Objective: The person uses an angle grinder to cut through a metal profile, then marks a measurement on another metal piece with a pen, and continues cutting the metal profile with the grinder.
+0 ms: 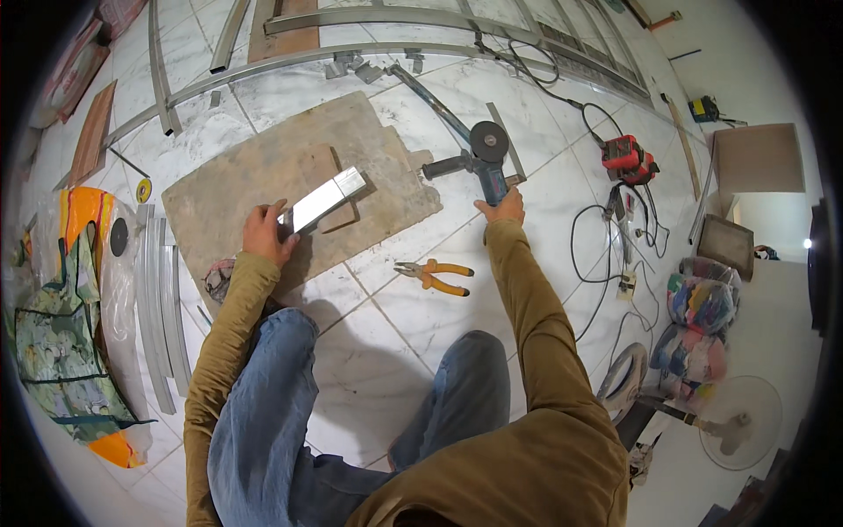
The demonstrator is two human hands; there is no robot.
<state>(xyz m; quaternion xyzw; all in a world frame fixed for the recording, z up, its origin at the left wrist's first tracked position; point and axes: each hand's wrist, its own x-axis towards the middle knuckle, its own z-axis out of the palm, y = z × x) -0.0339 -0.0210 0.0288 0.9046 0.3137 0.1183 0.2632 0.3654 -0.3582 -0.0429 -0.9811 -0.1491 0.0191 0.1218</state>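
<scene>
My left hand (266, 233) is closed round the near end of a short, shiny square metal tube (327, 201). The tube slants up to the right over a small flat brown plate (327, 158), on top of a worn brownish board (237, 176). To the right, my right hand (502, 209) grips the rear of an angle grinder (493, 183) lying on the tiles. Its round disc (489, 140) faces up and its side handle (446, 165) points left. Between my hands and nearer to me lie pliers (435, 275) with orange handles, jaws toward the left.
Long metal tubes and frames (351, 54) stretch across the far floor, with metal offcuts (351, 67) beside them. Cables run round a red machine (629, 158) at right. More metal profiles (160, 307) and a patterned bag (66, 351) lie at left. A fan (740, 423) stands at lower right.
</scene>
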